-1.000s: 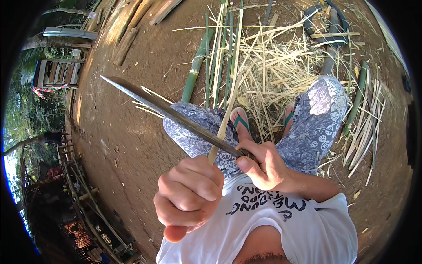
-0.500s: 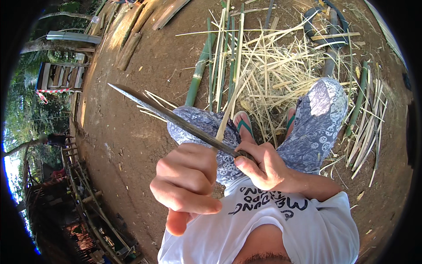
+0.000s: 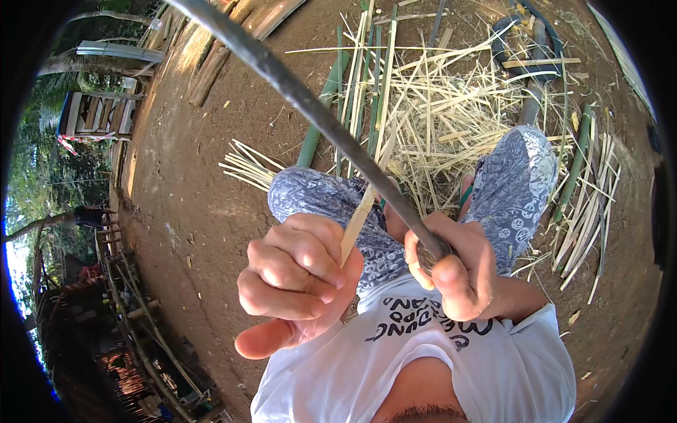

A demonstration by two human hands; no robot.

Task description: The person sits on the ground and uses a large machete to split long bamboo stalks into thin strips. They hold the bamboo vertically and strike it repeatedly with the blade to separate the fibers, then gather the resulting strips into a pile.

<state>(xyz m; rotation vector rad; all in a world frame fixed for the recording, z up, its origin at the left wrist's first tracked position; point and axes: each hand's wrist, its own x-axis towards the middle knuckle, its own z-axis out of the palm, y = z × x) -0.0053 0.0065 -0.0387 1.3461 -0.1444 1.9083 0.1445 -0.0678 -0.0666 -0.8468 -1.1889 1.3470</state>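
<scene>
My right hand [image 3: 465,271] is wrapped round the handle of a long dark machete [image 3: 317,113], its blade slanting up to the far left past the picture's edge. My left hand [image 3: 293,264] has its fingers curled round a flat, pale bamboo strip [image 3: 360,218], thumb sticking out to the near left. The strip points up and away, passing behind the blade. Whether the two touch is hard to tell. Both hands are above my lap, in front of my patterned trousers [image 3: 518,190].
Beyond my feet lies a heap of bamboo strips and shavings [image 3: 451,106]. Green bamboo poles [image 3: 321,120] lie left of it. Another bundle of strips [image 3: 589,211] is at the right, and a small bunch [image 3: 247,166] by my left knee. A dark ring-shaped object [image 3: 497,49] lies far right.
The machete has come up closer to the camera, its tip now out of the picture. My right hand has turned and moved slightly right. More of the strip shows beside my left fingers.
</scene>
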